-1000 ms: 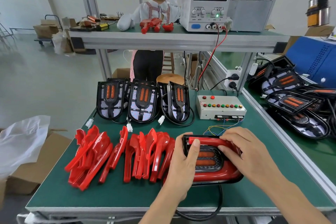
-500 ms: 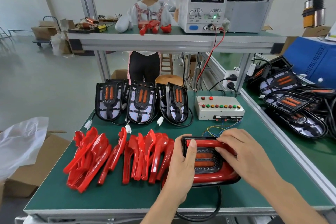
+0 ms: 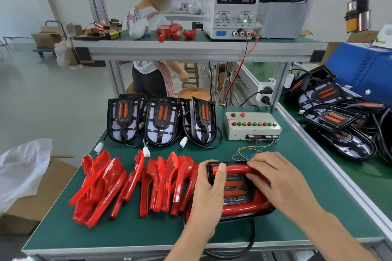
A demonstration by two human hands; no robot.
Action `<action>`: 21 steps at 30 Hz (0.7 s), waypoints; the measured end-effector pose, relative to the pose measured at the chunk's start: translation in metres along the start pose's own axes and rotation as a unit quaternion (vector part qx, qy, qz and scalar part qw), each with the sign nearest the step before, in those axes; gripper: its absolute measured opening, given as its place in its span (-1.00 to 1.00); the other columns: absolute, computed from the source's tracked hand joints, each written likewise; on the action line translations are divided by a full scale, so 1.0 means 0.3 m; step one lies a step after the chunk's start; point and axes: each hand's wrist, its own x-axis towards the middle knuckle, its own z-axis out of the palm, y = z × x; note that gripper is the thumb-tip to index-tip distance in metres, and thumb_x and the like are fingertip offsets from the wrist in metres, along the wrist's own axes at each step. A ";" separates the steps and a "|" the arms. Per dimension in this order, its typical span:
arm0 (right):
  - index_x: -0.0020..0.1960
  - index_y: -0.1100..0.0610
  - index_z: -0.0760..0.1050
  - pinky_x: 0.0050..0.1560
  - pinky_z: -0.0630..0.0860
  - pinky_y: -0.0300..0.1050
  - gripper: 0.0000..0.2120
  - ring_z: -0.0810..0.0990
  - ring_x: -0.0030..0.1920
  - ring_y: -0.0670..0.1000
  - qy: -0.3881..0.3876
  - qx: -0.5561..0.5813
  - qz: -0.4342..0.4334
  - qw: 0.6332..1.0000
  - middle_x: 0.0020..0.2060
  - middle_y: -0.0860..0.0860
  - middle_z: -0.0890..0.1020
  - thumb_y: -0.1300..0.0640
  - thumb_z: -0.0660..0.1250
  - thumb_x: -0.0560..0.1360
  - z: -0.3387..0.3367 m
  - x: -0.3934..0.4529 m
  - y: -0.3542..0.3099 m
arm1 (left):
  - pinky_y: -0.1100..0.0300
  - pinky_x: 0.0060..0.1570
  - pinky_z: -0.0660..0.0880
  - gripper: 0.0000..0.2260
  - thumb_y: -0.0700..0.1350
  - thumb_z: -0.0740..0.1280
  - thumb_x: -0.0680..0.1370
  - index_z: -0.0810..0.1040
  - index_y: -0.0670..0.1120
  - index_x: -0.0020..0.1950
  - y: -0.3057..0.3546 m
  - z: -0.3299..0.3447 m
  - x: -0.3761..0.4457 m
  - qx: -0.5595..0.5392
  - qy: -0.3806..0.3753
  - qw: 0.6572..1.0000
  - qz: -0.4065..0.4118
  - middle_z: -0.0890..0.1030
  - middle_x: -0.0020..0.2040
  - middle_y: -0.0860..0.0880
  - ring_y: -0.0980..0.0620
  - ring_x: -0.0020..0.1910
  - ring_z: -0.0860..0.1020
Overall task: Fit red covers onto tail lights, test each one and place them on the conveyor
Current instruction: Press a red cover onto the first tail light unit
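A black-framed oval tail light (image 3: 235,188) with two ribbed orange reflector bars in its middle lies flat on the green matte bench mat (image 3: 127,233), just in front of the cream metal test box (image 3: 252,126) with its row of small red, green and amber round buttons. A glossy red moulded plastic cover (image 3: 244,207) sits over the light, its smooth rounded rim showing along the far and near edges. The left hand (image 3: 206,201) grips the light's left end, thumb laid flat across the far red bar and the other fingers curled round the side. The right hand (image 3: 282,184) rests palm-down over the right half, fingers bent and pressing on the far red bar; whether they hook under the edge cannot be told. A thick black rubbery cable (image 3: 252,241) loops from under the light toward the bench edge.

Left of the test box, three bare black tail light housings (image 3: 161,123) stand upright in a row, each with pale speckled panels and white plug connectors trailing. Nearer than these, left of the held light, a jumbled heap of shiny red curved covers (image 3: 118,186) leans edge-on. Thin coloured wires (image 3: 248,150) run out from the front of the test box. Right of the box, beyond an aluminium rail, more black housings (image 3: 335,121) are piled.
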 end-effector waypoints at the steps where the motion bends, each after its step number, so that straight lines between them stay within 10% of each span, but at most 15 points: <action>1: 0.07 0.15 0.67 -0.05 0.61 -0.04 -0.78 0.60 -0.03 0.04 0.007 0.001 0.001 1.000 0.01 -0.05 0.63 0.08 0.45 0.48 0.002 -0.001 -0.003 | 0.10 0.01 0.66 -0.68 0.33 0.28 0.52 0.50 0.19 0.15 0.001 -0.002 0.000 0.001 0.000 1.000 -0.006 0.68 0.04 0.04 0.08 0.01 0.69; 10: 0.15 0.04 0.70 0.28 0.47 -0.16 -0.74 0.57 0.19 -0.07 0.026 0.143 0.142 0.979 0.16 -0.15 0.60 0.03 0.44 0.48 0.011 -0.014 -0.037 | -0.07 -0.10 0.70 -0.92 0.10 0.33 0.64 0.51 0.19 0.13 0.027 -0.005 -0.001 -0.048 0.022 0.997 -0.048 0.69 -0.02 0.00 -0.05 -0.07 0.72; 14: 0.22 -0.17 0.63 0.24 0.40 -0.45 -0.72 0.54 0.26 -0.24 0.015 0.305 0.268 0.914 0.21 -0.27 0.59 -0.08 0.37 0.52 -0.011 -0.009 -0.056 | -0.08 -0.09 0.70 -0.94 0.09 0.30 0.65 0.51 0.19 0.11 0.029 -0.009 -0.001 -0.040 0.025 0.998 -0.042 0.70 -0.04 0.00 -0.05 -0.07 0.72; 21: 0.15 -0.11 0.68 0.15 0.59 0.01 -0.59 0.72 0.08 0.01 -0.047 0.508 0.451 0.732 0.07 -0.03 0.74 -0.19 0.47 0.33 -0.024 0.004 -0.033 | 0.04 -0.08 0.68 -0.95 0.11 0.27 0.66 0.51 0.22 0.09 0.024 -0.011 0.003 -0.017 0.024 0.999 -0.023 0.70 -0.02 0.03 0.02 -0.04 0.71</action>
